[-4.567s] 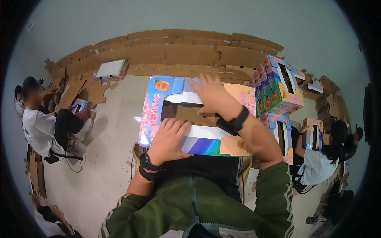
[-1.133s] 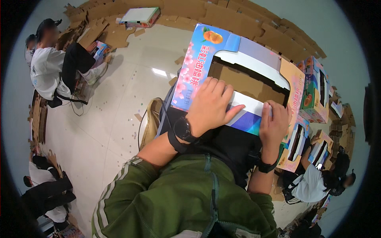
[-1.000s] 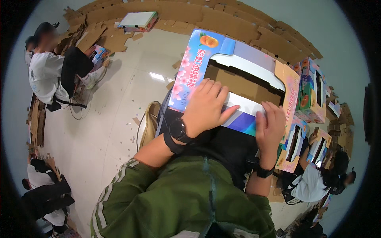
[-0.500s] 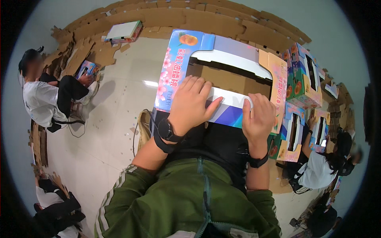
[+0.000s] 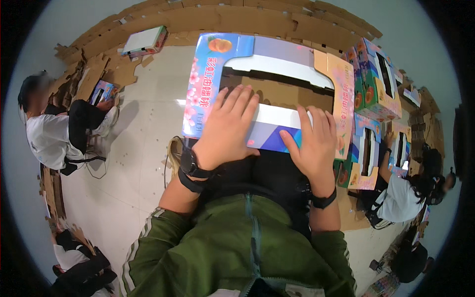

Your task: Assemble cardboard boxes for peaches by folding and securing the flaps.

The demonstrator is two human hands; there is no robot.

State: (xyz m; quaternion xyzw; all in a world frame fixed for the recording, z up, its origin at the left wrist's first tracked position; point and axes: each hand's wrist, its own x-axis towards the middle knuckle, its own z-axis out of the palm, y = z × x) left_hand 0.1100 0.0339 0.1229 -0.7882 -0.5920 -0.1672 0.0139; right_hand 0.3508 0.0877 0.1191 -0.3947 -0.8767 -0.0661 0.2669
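Note:
A printed cardboard fruit box (image 5: 283,52) rests across my lap, in blue, pink and orange. A wide cut-out in its top shows the bare brown inside. My left hand (image 5: 228,126) lies on the near left of the top, fingers stretched toward the cut-out and thumb tucked near the front edge. On the near right, my right hand (image 5: 315,143) is spread over the white and blue near strip. Its fingertips reach the cut-out's edge, and the thumb stands apart on the strip. The undersides of both hands are hidden.
Similar fruit boxes (image 5: 378,81) stand stacked at my right. Another box (image 5: 145,40) lies at the far left by flattened cardboard (image 5: 198,21) along the wall. A person (image 5: 49,133) sits at the left with a box; another person (image 5: 400,195) works at the right.
The box appears slightly farther left and up. My left thumb has come back from the white strip to the front edge. My right fingers have straightened and the thumb has spread leftward.

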